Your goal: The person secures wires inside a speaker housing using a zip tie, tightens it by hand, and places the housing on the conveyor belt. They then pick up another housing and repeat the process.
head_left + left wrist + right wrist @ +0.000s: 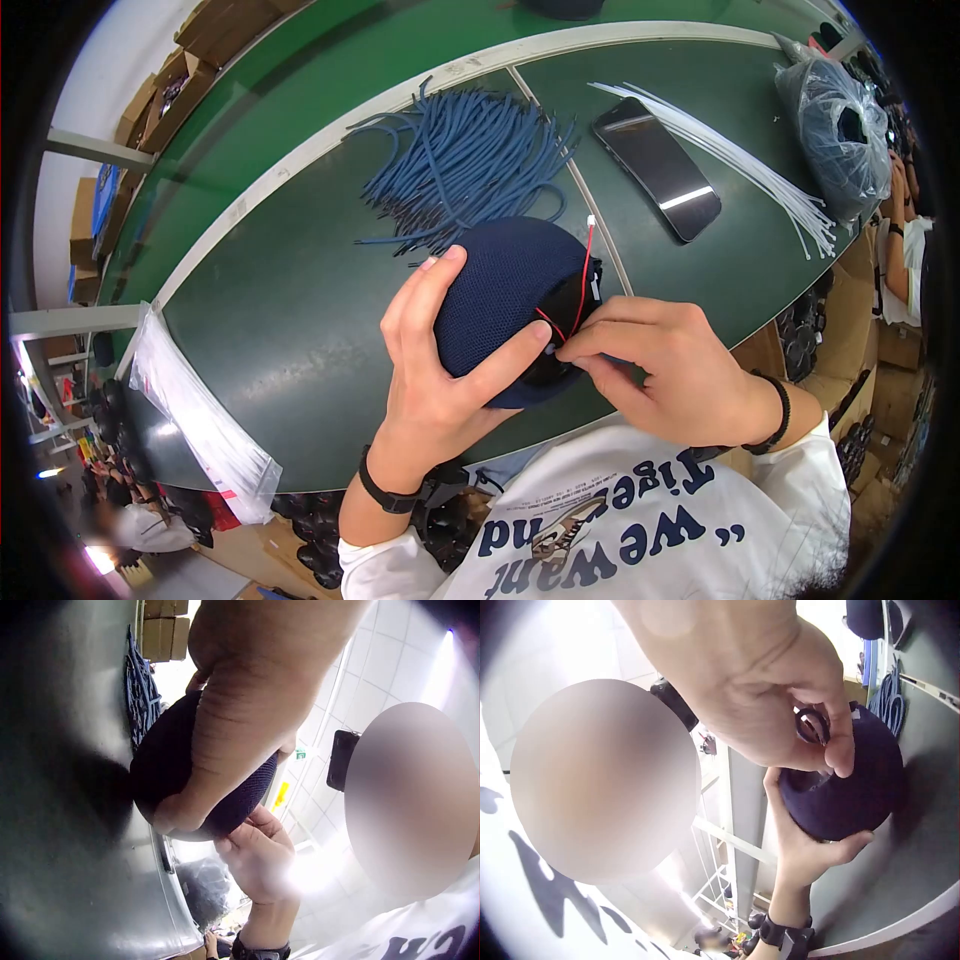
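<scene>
A round, navy mesh-covered speaker body (495, 285) sits over the table, its dark opening turned toward the person. My left hand (425, 370) grips it from the side, fingers spread over the mesh and thumb at the opening's edge. Out of the opening runs a thin red wire (585, 265) ending in a small white connector (591, 221). With thumb and forefinger, my right hand (675, 365) pinches at the opening's rim. A dark loop (812, 726) shows between these fingers in the right wrist view; the pinched part is mostly hidden.
A heap of blue cords (465, 160) lies beyond the speaker body. To its right are a phone (657, 170) and a fan of white cable ties (740, 160). A plastic-wrapped dark item (835, 130) stands far right; bagged white strips (200, 415) lie at the left edge.
</scene>
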{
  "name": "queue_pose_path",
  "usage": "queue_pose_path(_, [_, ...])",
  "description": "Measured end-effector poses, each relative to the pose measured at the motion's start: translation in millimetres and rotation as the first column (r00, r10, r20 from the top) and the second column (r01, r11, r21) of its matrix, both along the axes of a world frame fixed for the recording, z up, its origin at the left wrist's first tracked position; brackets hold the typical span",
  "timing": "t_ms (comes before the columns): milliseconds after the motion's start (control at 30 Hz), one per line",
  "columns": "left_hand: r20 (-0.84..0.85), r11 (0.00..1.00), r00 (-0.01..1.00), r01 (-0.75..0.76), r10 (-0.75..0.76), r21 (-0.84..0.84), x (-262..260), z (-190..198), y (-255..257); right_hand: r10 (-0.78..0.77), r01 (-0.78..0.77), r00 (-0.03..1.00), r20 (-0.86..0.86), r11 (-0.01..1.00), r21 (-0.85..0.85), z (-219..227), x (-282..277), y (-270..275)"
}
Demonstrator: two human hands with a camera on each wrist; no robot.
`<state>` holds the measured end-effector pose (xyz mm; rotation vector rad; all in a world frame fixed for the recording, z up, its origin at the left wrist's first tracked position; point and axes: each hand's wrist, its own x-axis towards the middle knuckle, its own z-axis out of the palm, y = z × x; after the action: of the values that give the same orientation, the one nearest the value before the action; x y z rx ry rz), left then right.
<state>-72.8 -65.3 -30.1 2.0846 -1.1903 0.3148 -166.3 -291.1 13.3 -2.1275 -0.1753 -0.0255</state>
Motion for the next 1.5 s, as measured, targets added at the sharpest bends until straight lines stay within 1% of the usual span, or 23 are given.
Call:
queue_pose_path(67, [-0.002, 1.0, 1.0, -0.008, 0.008, -0.008, -1.0, -0.3, -0.7, -0.037, 0.035, 0.993, -0.111, 0.999, -0.018, 9.1, -0.7, 2.6])
queue_pose_path(167, [0.002, 1.0, 1.0, 0.001, -0.001, 0.002, -1.0, 0.6, 0.4, -0.037, 0.034, 0.996, -0.087, 0.999, -0.035, 6.1, -5.2, 5.0])
queue_pose_path(267, [0.0, 1.0, 1.0, 0.017, -0.017, -0.016, -0.5, -0.5, 0.2, 0.029, -0.023, 0.998, 0.054, 0.995, -0.099, -3.6, -7.2, 8.5])
queue_pose_path(367, [-0.015, 1.0, 1.0, 0.013, -0.014, -0.028, -0.8, -0.4, 0.3, 0.097, -0.09, 0.994, 0.052, 0.988, -0.129, 1.1, -5.4, 0.4])
queue_pose_path(467, [-0.002, 0.999, 1.0, 0.029, -0.029, -0.018, 0.0, -1.1, 0.9, 0.145, -0.143, 0.989, 0.0, 0.971, -0.194, 8.6, -7.9, -1.3])
queue_pose_path(567, [-0.054, 1.0, 0.999, -0.008, 0.007, -0.03, -3.2, 1.5, -0.6, 0.205, -0.197, 0.979, 0.019, 0.961, -0.195, 10.5, -4.9, -3.4])
queue_pose_path(667, [-0.036, 1.0, 0.999, -0.009, 0.008, -0.02, -3.1, -0.2, 0.1, 0.234, -0.217, 0.971, 0.053, 0.95, -0.223, 9.8, -5.1, -4.9])
queue_pose_path(767, [-0.029, 1.0, 0.999, -0.016, 0.016, -0.017, -3.4, 0.5, -0.4, 0.17, -0.17, 0.985, -0.016, 0.966, -0.193, 18.9, -3.8, -5.3])
queue_pose_path(867, [-0.028, 1.0, 1.0, -0.01, 0.009, -0.011, -3.6, 0.3, 0.0, 0.056, -0.052, 0.998, 0.039, 0.995, -0.084, 8.4, -5.6, -3.4])
queue_pose_path(967, [-0.035, 1.0, 0.999, -0.003, 0.003, -0.007, -3.1, 1.1, 0.9, 0.047, -0.048, 0.998, -0.034, 0.998, -0.037, 14.7, -4.3, -0.5])
queue_pose_path(1067, [-0.017, 1.0, 1.0, -0.014, 0.014, -0.012, -4.2, -1.2, -0.1, -0.014, 0.015, 0.999, -0.035, 1.0, 0.009, 13.6, -4.5, 5.2])
queue_pose_path(1167, [-0.035, 1.0, 0.999, -0.017, 0.016, -0.01, -6.1, 0.0, -0.1, -0.028, 0.027, 0.994, -0.108, 0.999, -0.018, 16.4, -4.7, 7.9])
queue_pose_path(1267, [-0.036, 1.0, 0.999, -0.019, 0.019, -0.002, -6.8, 0.2, 0.0, 0.005, -0.008, 0.989, -0.151, 1.0, -0.017, 17.2, -3.8, 7.7])
queue_pose_path(1367, [-0.052, 1.0, 0.998, -0.021, 0.021, -0.001, -5.9, 0.6, 0.6, 0.027, -0.029, 0.993, -0.113, 0.999, -0.02, 12.2, -4.2, 7.1])
queue_pose_path(1467, [-0.033, 0.999, 0.999, -0.01, 0.008, -0.04, -5.8, -3.6, -0.3, 0.044, -0.038, 0.994, -0.104, 0.998, 0.057, 3.5, -4.0, 4.8])
queue_pose_path(1500, [-0.058, 1.0, 0.998, -0.018, 0.018, -0.007, -5.5, -1.3, -0.1, 0.073, -0.062, 0.99, -0.12, 0.994, 0.088, 2.3, -3.5, 3.4])
